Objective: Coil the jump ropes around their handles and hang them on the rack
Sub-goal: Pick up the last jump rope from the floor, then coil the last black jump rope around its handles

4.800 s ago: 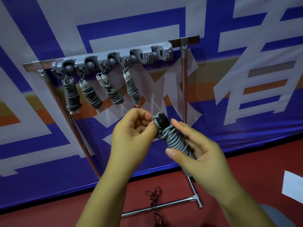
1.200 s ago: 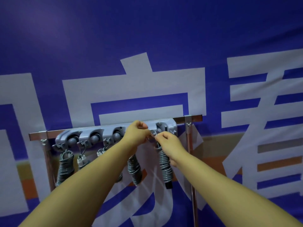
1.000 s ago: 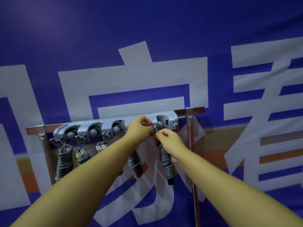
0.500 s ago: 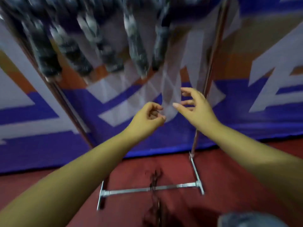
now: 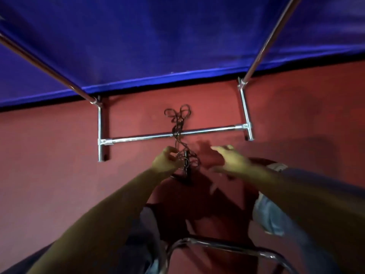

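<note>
A dark jump rope [image 5: 178,123] lies tangled on the red floor, draped over the low crossbar [image 5: 213,129] of the rack's chrome base. Its loops spread out behind the bar, and a dark handle [image 5: 186,167] lies in front of it. My left hand [image 5: 165,161] is down at the tangle with its fingers curled round some strands beside the handle. To the right of the rope, my right hand [image 5: 231,158] hovers with its fingers spread and holds nothing. The rack's top and the ropes hung there are out of view.
Two chrome uprights [image 5: 262,42] slant up from the base in front of a blue banner [image 5: 158,40]. A curved chrome tube [image 5: 219,245] crosses the bottom of the view between my knees [image 5: 268,216]. Red floor [image 5: 49,175] surrounds the base.
My view has dropped from the hung ropes to the floor. Both hands came down from the rack to the dark rope, and the left now holds its strands.
</note>
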A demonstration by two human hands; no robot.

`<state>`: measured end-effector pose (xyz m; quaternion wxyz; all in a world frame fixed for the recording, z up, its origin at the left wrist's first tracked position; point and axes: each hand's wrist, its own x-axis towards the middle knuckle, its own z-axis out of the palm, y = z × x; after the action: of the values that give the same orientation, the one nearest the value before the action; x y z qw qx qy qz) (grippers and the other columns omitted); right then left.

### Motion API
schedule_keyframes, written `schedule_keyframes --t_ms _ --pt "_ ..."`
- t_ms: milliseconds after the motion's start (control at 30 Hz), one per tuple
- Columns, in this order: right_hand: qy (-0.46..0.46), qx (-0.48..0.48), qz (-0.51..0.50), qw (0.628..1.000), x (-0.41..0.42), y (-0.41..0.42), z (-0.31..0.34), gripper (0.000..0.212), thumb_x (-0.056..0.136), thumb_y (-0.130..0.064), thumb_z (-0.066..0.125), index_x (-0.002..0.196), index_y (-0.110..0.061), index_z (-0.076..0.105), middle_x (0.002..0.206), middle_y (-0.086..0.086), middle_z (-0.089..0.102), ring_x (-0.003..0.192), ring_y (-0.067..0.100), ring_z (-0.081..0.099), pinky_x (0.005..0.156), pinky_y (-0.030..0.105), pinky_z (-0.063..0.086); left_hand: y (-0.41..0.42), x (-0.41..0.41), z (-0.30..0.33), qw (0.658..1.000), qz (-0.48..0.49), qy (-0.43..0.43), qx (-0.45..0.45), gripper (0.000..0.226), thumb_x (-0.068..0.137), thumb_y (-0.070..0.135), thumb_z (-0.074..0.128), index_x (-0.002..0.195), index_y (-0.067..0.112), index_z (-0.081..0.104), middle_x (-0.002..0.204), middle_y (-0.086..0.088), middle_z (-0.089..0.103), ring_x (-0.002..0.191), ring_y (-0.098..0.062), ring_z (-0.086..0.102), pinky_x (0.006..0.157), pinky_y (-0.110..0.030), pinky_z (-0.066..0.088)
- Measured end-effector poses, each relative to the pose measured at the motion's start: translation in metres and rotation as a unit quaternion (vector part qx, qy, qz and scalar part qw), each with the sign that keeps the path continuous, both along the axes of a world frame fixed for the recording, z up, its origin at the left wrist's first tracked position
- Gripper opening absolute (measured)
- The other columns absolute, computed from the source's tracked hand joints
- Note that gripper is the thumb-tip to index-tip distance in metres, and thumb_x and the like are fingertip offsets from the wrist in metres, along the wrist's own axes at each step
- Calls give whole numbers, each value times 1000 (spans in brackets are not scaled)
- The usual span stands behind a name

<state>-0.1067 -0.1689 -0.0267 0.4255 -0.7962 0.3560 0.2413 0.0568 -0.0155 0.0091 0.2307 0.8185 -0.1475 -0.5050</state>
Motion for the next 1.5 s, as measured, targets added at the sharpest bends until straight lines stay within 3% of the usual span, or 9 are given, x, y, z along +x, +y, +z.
schedule_keyframes --t_ms 233,300,367,567,767,867,1000,1333,1500 --pt "25 68 10 997 16 38 -82 81 78 -41 74 146 -25 33 144 14 35 135 29 36 109 30 31 32 -19 -115 993 18 37 111 65 63 31 77 123 24 55 123 -14 53 97 -28 61 66 -32 57" --pt "15 79 13 997 30 47 -93 73 82 -34 72 145 -23 37 141 12 41 132 25 41 104 25 31 38 -20 -128 985 43 33 166 60 76 33 70 131 31 48 125 -16 52 93 -26 60 59 -24 51" --pt "7 94 11 996 44 58 -107 64 84 -26 69 142 -19 43 141 10 48 129 23 46 103 24 33 40 -20 -141 978 58 19 202 56 86 35 63 138 33 42 127 -15 54 101 -28 59 78 -30 53" --pt "121 86 -2 989 66 82 -140 49 91 -32 59 138 -24 47 145 16 26 130 36 38 111 33 31 32 -17 -169 925 320 173 110 28 94 18 55 121 12 60 107 -11 66 96 -26 64 90 -38 51" --pt "67 310 -264 911 88 100 -136 24 91 1 47 108 -3 63 108 21 63 92 28 59 81 35 48 11 -15 -171 889 412 200 1 17 96 5 48 109 2 58 93 -18 63 82 -31 62 79 -42 52" --pt "21 340 -333 879 82 86 -118 22 88 5 53 77 -14 58 84 11 61 75 17 56 61 23 42 7 -8 -153 881 406 239 -37 13 98 16 48 100 9 57 86 -11 65 73 -21 64 64 -30 55" --pt "-47 325 -387 862 76 73 -76 21 86 2 61 84 -18 55 87 8 64 74 17 61 56 20 45 -2 4 -117 884 377 270 -56 36 96 37 48 101 6 65 74 -2 69 62 -15 65 57 -24 52" --pt "-243 267 -440 822 51 65 121 29 84 6 60 89 -21 52 83 3 61 80 23 59 57 26 43 -21 -8 80 906 248 247 -236 34 91 12 54 121 -4 50 108 -22 60 83 -26 59 68 -35 52" --pt "-339 248 -381 824 12 91 237 18 90 -1 59 94 -18 58 80 3 61 70 12 57 58 20 47 5 -53 201 882 264 219 -322 9 92 0 50 96 8 51 78 -16 61 55 -23 59 47 -29 51"
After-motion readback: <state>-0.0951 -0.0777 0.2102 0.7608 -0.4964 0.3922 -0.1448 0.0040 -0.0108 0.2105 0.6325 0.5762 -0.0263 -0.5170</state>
